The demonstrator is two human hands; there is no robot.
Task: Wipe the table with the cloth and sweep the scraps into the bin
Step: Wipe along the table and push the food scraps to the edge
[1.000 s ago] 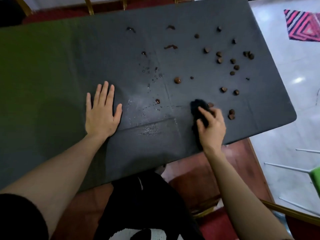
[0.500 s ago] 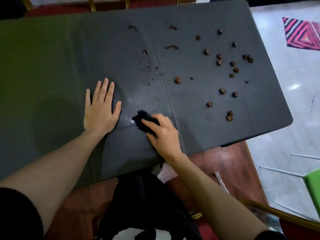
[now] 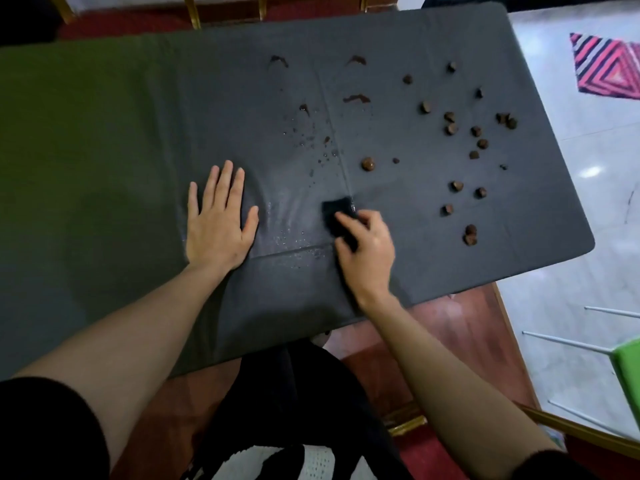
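A dark grey table (image 3: 398,39) fills most of the view. My right hand (image 3: 369,245) presses a small black cloth (image 3: 337,213) onto the table's near middle. Flat on the table to the left of it lies my left hand (image 3: 220,223), fingers spread, holding nothing. Several brown scraps (image 3: 450,128) are scattered over the right half of the table, the closest ones (image 3: 470,234) a hand's width right of the cloth. Brown smears (image 3: 356,98) and water droplets (image 3: 311,140) mark the middle. No bin is in view.
The table's left part looks green (image 3: 69,133). Its right edge drops to a white tiled floor with a striped pink mat (image 3: 609,67). A green chair (image 3: 627,372) with white legs stands at the lower right. Red-brown floor lies under the near edge.
My right hand swept the cloth left towards my left hand, then back right to the table's middle. The left hand stayed flat in place. The wet patch near the front looks smeared.
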